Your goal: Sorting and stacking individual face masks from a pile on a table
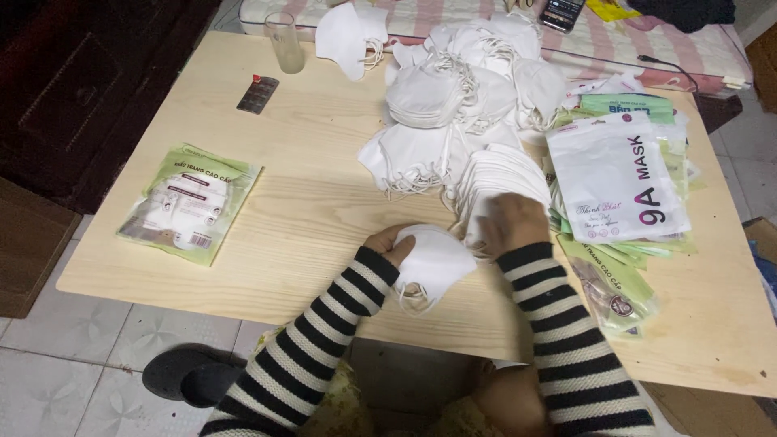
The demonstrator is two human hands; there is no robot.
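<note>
My left hand point(389, 242) holds a small stack of white face masks point(433, 263) near the table's front edge, their ear loops dangling below. Just to the right, my right hand point(512, 223) rests palm down on a fanned row of white masks point(500, 176). Behind it a big loose heap of white masks point(461, 89) covers the back middle of the pale wooden table point(307, 218). Both arms wear black and white striped sleeves.
A pile of white and green mask pouches point(619, 182) lies at the right. One filled green pouch point(190, 202) sits at the left. A drinking glass point(285, 40) and a dark blister strip point(257, 94) stand at the back left. A phone point(562, 13) lies on the striped mattress behind.
</note>
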